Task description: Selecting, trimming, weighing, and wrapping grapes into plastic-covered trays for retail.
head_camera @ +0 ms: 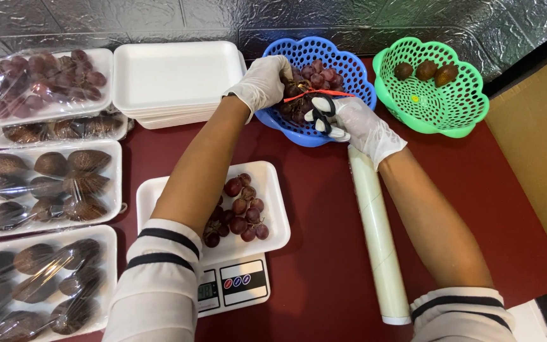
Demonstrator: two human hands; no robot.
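My left hand (262,81), in a white glove, grips a bunch of red grapes (314,78) inside a blue perforated basket (343,63). My right hand (356,123), also gloved, holds black-handled scissors (324,109) with red blades laid across the bunch. Below my left forearm a white foam tray (267,190) with a small cluster of red grapes (242,212) rests on a digital kitchen scale (235,285).
A roll of cling film (378,234) lies under my right forearm. A green basket (432,104) holds three brown scaly fruits. A stack of foam trays (175,76) stands at the back. Wrapped trays of grapes (39,85) and brown fruits (45,187) line the left. A cardboard box (539,152) sits right.
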